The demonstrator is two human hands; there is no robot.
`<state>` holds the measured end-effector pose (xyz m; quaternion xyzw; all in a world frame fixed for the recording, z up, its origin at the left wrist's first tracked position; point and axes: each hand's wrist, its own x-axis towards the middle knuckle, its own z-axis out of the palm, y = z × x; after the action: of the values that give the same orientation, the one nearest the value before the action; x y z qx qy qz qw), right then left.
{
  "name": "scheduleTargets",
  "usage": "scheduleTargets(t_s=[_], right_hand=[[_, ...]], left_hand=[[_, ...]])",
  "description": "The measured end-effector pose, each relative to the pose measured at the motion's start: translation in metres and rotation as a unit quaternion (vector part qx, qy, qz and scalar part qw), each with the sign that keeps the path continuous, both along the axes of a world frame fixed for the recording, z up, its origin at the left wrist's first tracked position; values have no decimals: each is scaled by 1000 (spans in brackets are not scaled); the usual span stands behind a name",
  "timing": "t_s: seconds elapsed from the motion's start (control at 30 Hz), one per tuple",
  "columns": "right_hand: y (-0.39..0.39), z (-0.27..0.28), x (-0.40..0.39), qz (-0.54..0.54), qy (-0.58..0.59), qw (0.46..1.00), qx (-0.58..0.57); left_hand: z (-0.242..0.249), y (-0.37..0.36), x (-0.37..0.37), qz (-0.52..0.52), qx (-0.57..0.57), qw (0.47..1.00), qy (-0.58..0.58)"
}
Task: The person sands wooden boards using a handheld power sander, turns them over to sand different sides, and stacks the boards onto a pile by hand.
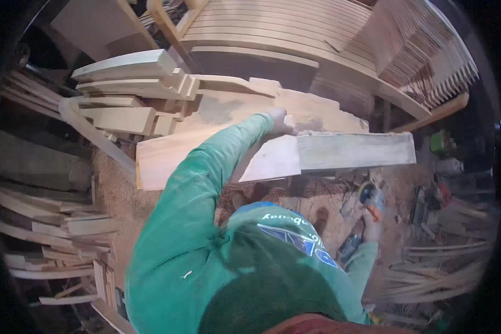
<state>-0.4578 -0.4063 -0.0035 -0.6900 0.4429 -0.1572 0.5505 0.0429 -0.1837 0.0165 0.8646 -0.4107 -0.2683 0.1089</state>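
Note:
My left arm, in a green sleeve, reaches over a pale wooden board [356,151] that lies across the work surface. At the board's far edge, my left hand [278,121] is closed, with its fingers curled at the wood and partly hidden. Low on the right, my right hand [369,227] is wrapped round a power tool that looks like an angle grinder [376,209], with an orange part and a round disc end. The grinder is apart from the board and somewhat blurred. A wider plank [161,158] sits under my left forearm.
Cut wooden pieces [122,83] are stacked at the back left. A slatted wooden panel [278,25] and a row of thin boards [412,44] stand behind. Curved offcuts [55,239] pile up on the left, more strips [440,267] on the right. Sawdust [117,189] covers the floor.

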Motion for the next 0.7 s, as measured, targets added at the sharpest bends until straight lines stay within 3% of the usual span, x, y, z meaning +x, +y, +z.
scheduleTargets(t_s=[0.03, 0.07, 0.13, 0.23, 0.27, 0.3, 0.33, 0.37, 0.4, 0.43, 0.47, 0.53, 0.57, 0.63, 0.7], right_hand=[[2, 12, -9, -10, 27, 1000, -6], [0, 2, -19, -34, 17, 999, 2], [-22, -16, -31, -78, -3, 997, 13], [-32, 6, -2, -45, -20, 999, -7], [-32, 10, 10, -29, -41, 999, -9], [-44, 2, 19, -19, -43, 999, -5], [-58, -9, 32, -7, -44, 999, 0], [-67, -18, 45, 8, -45, 999, 6], [-66, -13, 62, 30, -50, 998, -4], [-66, -8, 81, 52, -57, 997, -14], [-58, 7, 102, 72, -65, 995, -25], [-21, 52, 144, 89, -106, 990, 23], [-10, 64, 157, 95, -125, 987, 47], [-26, 44, 174, 154, -127, 979, 44], [-30, 35, 185, 194, -116, 973, 36]], left_hand=[[0, 8, 9, 21, -42, 999, -5], [32, 15, 14, 32, -15, 999, -22], [136, 33, 9, 34, 17, 995, -94], [237, 62, 23, 199, 39, 959, -196], [245, 93, 45, 222, -36, 931, -288], [270, 125, 64, 164, -64, 919, -353], [296, 157, 82, 109, -87, 895, -423], [335, 171, 75, 216, 24, 807, -548], [351, 223, 85, 106, -116, 754, -637], [358, 260, 91, 229, -237, 753, -570], [353, 320, 116, 227, -195, 697, -652], [347, 369, 73, 473, -303, 707, -430], [332, 376, 46, 539, -369, 658, -375], [276, 377, -10, 641, -492, 533, -253], [173, 435, -14, 714, -468, 452, -259]])
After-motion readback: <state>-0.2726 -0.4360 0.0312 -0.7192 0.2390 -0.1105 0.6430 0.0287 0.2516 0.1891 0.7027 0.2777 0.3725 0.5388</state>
